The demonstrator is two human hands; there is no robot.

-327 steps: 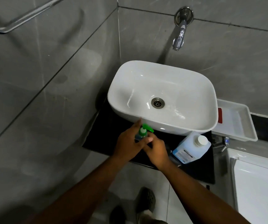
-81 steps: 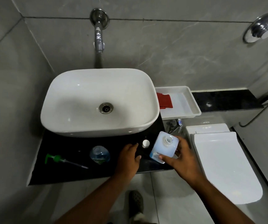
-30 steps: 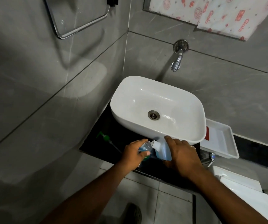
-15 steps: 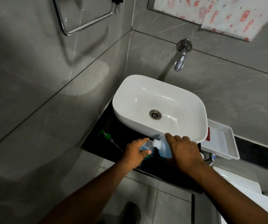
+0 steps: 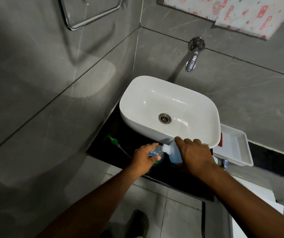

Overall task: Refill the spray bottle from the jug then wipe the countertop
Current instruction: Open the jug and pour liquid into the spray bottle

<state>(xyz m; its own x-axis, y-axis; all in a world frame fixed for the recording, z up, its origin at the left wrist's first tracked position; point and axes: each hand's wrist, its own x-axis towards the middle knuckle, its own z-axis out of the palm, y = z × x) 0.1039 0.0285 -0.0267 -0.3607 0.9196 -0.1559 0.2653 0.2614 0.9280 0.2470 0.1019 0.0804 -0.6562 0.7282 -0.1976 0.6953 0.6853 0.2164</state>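
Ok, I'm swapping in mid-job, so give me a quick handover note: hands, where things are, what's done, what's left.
Left hand grips the open spray bottle on the black countertop.
Right hand holds the jug tipped, its spout at the bottle's mouth.
Green pump head lies on the counter to the left.
Done: bottle opened, jug uncapped.
Left: finish the pour, set the jug down, refit the pump, wipe the countertop.

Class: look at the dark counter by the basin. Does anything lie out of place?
Yes: the green pump sprayer lies on its side on the counter, left of the open bottle, detached.
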